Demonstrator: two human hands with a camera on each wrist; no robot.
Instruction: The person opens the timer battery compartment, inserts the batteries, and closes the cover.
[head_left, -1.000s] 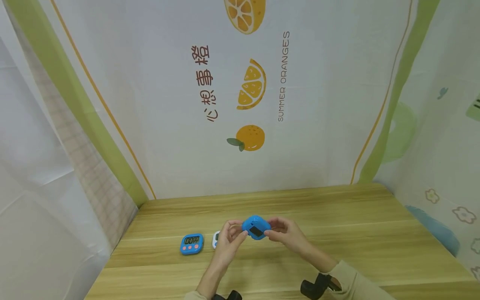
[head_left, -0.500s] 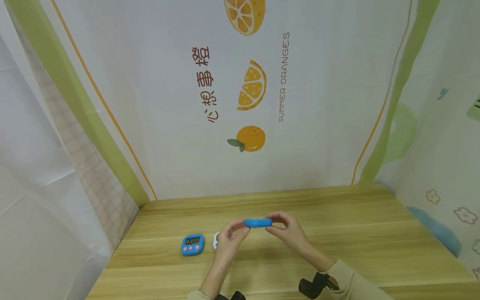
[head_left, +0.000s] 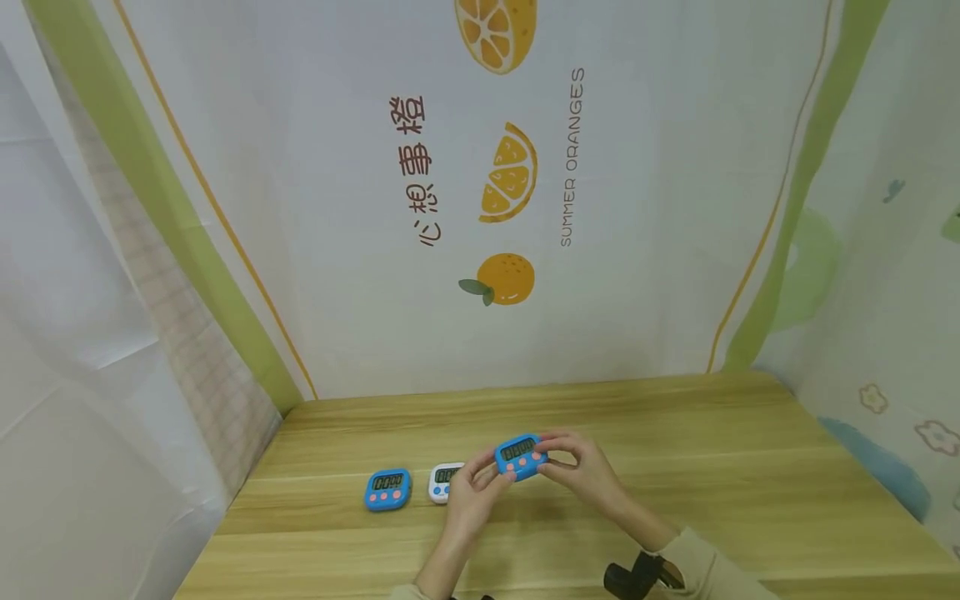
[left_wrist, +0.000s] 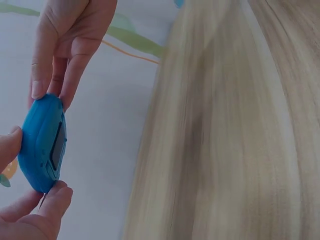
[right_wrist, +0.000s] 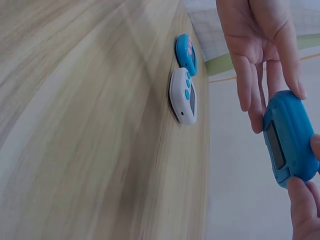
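A blue digital timer (head_left: 521,457) with pink buttons is held up above the table between both hands. Its display faces the head camera, and the back with a dark rectangle shows in the right wrist view. My left hand (head_left: 474,495) pinches its left edge between thumb and fingers. On the opposite edge, my right hand (head_left: 581,468) grips the upper right corner, a fingertip at the front face. A white timer (head_left: 442,482) with blue buttons lies on the table, partly covered by the left hand. Left of it lies another blue timer (head_left: 387,489).
The wooden table (head_left: 675,500) runs back to a white curtain (head_left: 637,308) printed with oranges. More cloth hangs along the left and right sides. A black wrist mount (head_left: 632,577) sits on the right forearm.
The held timer has turned over, from its back showing, through edge-on, to its display facing the head camera. Both hands have shifted slightly right, and more of the white timer shows.
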